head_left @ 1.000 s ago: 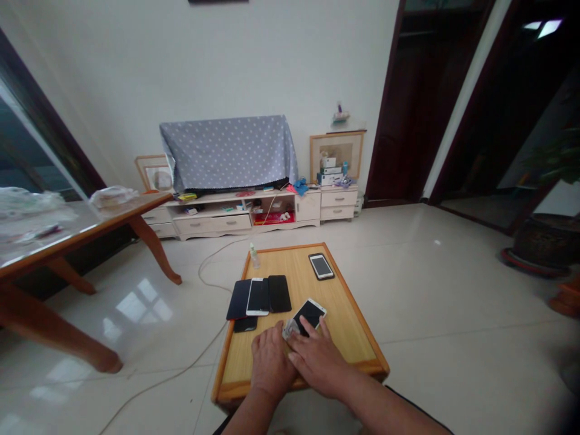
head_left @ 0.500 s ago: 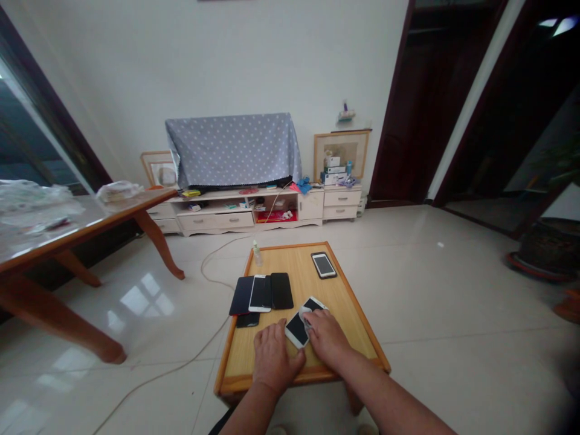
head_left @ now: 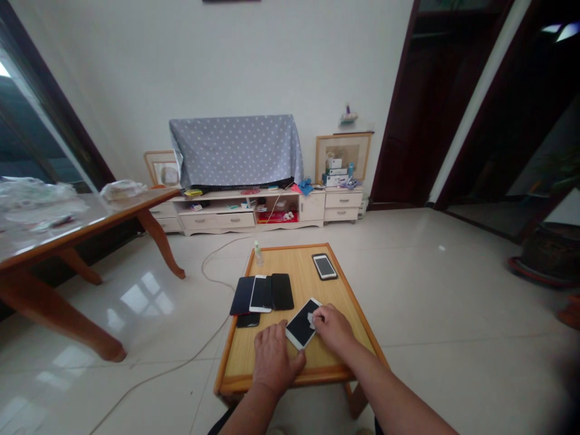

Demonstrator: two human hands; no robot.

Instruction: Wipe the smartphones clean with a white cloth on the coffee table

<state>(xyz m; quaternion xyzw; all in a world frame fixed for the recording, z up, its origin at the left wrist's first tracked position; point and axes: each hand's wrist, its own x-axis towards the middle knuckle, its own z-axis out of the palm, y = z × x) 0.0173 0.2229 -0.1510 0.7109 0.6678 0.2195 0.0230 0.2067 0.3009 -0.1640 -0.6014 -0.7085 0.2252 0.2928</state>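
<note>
A white smartphone [head_left: 299,326] with a dark screen lies slanted near the front of the small wooden table. My left hand [head_left: 274,356] rests at its lower left, forefinger and thumb gripping the phone's edge and near corner. Pinched in the fingers of my right hand [head_left: 333,326] is a small whitish wipe [head_left: 311,320], which touches the screen's right side. Left of centre, a dark folio case [head_left: 283,291] lies beside another white phone [head_left: 260,294] and a dark blue flat case or device [head_left: 242,296]. A black phone [head_left: 248,320] sits partly under them.
The wooden table [head_left: 301,260] also bears a small clear bottle [head_left: 258,254] and a white phone in a dark case [head_left: 324,266]. A larger table [head_left: 90,223] stands left. A cable [head_left: 179,364] crosses the floor. A white TV cabinet [head_left: 212,222] lines the wall.
My right hand has shifted a little right and back from the screen's middle, with the wipe still pinched. More of the screen shows. My left hand stays on the phone's edge.
</note>
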